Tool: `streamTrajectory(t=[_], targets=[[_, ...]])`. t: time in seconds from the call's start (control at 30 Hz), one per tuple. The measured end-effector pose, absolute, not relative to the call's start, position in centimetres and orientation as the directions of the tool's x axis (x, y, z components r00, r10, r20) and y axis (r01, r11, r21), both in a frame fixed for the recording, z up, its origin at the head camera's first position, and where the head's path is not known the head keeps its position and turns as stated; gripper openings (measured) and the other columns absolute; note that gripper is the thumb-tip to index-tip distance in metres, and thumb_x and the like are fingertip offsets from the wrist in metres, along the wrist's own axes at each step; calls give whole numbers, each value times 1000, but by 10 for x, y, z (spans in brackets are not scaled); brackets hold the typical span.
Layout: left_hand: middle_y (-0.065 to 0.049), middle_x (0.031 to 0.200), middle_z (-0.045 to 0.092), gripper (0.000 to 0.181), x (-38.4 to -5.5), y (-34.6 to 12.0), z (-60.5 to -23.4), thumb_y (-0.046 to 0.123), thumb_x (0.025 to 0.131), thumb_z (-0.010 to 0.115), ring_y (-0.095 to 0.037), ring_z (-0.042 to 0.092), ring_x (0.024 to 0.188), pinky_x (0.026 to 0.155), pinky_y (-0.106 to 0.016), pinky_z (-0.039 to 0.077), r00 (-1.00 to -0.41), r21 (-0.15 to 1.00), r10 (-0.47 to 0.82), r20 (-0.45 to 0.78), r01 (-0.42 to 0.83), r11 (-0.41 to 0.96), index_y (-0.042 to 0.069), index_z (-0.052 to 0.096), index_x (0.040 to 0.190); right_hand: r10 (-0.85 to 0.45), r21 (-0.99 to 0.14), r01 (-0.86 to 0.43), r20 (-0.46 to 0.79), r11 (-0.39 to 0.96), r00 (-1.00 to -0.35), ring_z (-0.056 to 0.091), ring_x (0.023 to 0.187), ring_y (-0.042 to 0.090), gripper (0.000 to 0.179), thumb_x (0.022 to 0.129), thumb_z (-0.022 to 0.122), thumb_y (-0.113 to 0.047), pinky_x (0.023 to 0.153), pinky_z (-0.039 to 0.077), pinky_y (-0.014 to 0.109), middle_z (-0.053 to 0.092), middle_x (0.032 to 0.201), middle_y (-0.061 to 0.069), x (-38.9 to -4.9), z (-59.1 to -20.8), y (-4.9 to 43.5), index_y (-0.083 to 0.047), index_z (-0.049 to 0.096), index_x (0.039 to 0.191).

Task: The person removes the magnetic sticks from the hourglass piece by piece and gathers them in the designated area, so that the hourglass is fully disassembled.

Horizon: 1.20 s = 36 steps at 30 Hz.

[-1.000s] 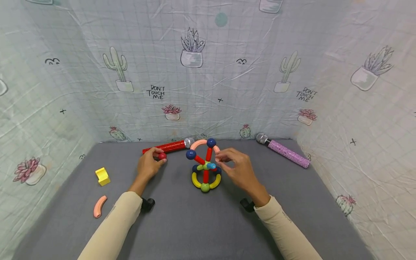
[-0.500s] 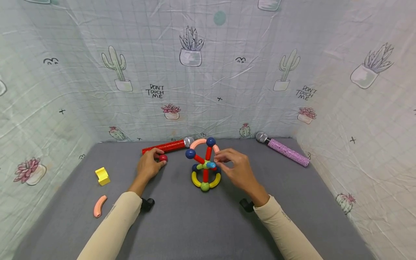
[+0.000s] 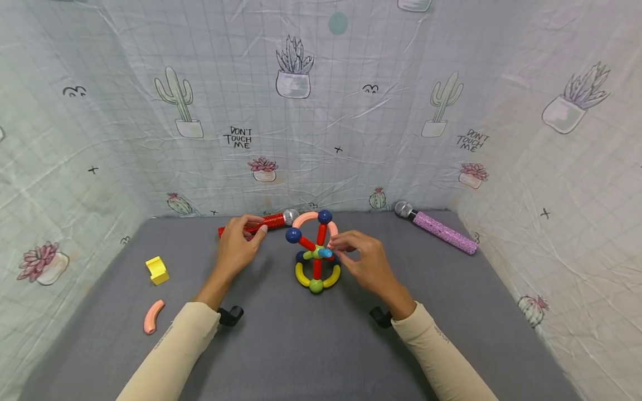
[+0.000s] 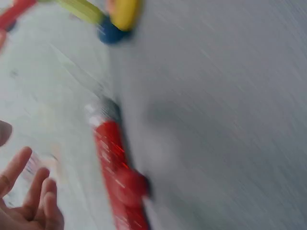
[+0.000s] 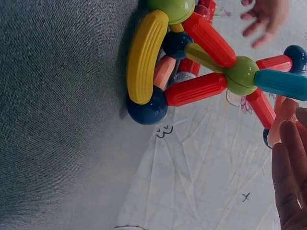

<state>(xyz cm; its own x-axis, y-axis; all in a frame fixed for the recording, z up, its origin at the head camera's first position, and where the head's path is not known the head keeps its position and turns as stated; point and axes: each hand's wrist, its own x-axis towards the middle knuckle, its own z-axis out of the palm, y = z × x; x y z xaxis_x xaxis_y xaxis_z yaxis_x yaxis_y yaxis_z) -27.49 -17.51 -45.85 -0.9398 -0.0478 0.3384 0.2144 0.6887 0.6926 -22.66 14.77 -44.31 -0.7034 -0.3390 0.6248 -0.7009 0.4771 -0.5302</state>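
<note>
A toy built of coloured sticks and balls point(image 3: 317, 256) stands mid-table; the right wrist view shows its yellow arc, red sticks, green and navy balls point(image 5: 192, 72). My right hand point(image 3: 342, 244) is at its right side, fingertips point(image 5: 288, 143) against the pink arc beside a light blue stick point(image 5: 280, 82). My left hand point(image 3: 241, 242) hovers with spread fingers point(image 4: 24, 196) over the red microphone point(image 3: 271, 222). A small red ball point(image 4: 132, 184) lies loose against that microphone point(image 4: 110, 148); the head view hides it under the hand.
A purple microphone point(image 3: 441, 234) lies at the back right. A yellow block point(image 3: 157, 270) and a pink curved piece point(image 3: 152, 316) sit at the left on the grey mat point(image 3: 301, 345). Cactus-print fabric walls close three sides.
My left hand let go of the red ball, straightened its fingers and moved forward over the red microphone. My right hand has stayed at the toy.
</note>
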Motion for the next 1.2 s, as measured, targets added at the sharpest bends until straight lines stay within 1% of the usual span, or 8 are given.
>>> streamTrajectory(t=[0.1,0.2,0.37,0.5,0.7,0.87,1.07,1.2], targets=[[-13,130,69,38,-271,-159,-443,39,105,67,-32,65,113,100,-50,52,-953,800,46,300,277,532,14,68,134,-343,-525,-702,624,481,-702,76,96,17,30,86,84,6,81,64,33,78,114,3,-225,-443,148,-8,79,111],[-12,139,66,43,-268,-143,-431,42,107,63,-33,62,125,108,-55,50,-964,875,143,225,265,404,17,63,142,-345,-527,-701,621,480,-704,76,95,16,29,87,83,5,81,64,32,78,113,2,-224,-444,148,-9,79,113],[-11,145,61,42,-266,-121,-419,40,110,58,-33,57,131,107,-54,48,-955,923,270,125,212,321,28,57,150,-357,-540,-696,605,473,-712,76,91,17,35,85,86,4,81,64,33,78,112,2,-220,-447,146,-10,78,116],[-9,149,59,42,-265,-110,-417,34,111,57,-30,57,136,112,-53,47,-931,947,349,106,202,251,30,53,153,-375,-552,-700,594,454,-712,76,88,18,35,85,88,-1,81,64,34,78,112,4,-218,-449,143,-8,78,117],[-9,157,51,49,-265,-104,-421,30,110,58,-32,64,132,116,-55,48,-909,961,398,125,210,179,23,46,157,-370,-565,-706,603,428,-707,75,91,17,29,87,87,-5,81,65,35,78,109,3,-218,-453,138,-7,78,114],[-10,158,50,50,-265,-103,-424,26,112,53,-34,65,127,117,-56,47,-899,964,415,137,218,153,20,41,160,-381,-577,-710,600,405,-704,76,90,19,25,89,85,-9,79,65,42,77,107,4,-218,-455,134,-7,78,113],[-12,156,52,48,-265,-101,-425,22,113,50,-45,61,132,118,-56,46,-901,967,411,136,210,140,22,40,160,-350,-588,-682,588,434,-729,75,84,13,22,91,84,-13,76,64,36,78,101,2,-217,-458,131,-9,77,112],[-12,158,51,49,-263,-100,-423,21,114,48,-40,63,129,117,-56,46,-901,965,412,134,213,154,18,37,162,-336,-616,-650,557,446,-759,74,83,11,23,92,84,-15,77,64,35,77,100,2,-215,-460,133,-8,77,112]])
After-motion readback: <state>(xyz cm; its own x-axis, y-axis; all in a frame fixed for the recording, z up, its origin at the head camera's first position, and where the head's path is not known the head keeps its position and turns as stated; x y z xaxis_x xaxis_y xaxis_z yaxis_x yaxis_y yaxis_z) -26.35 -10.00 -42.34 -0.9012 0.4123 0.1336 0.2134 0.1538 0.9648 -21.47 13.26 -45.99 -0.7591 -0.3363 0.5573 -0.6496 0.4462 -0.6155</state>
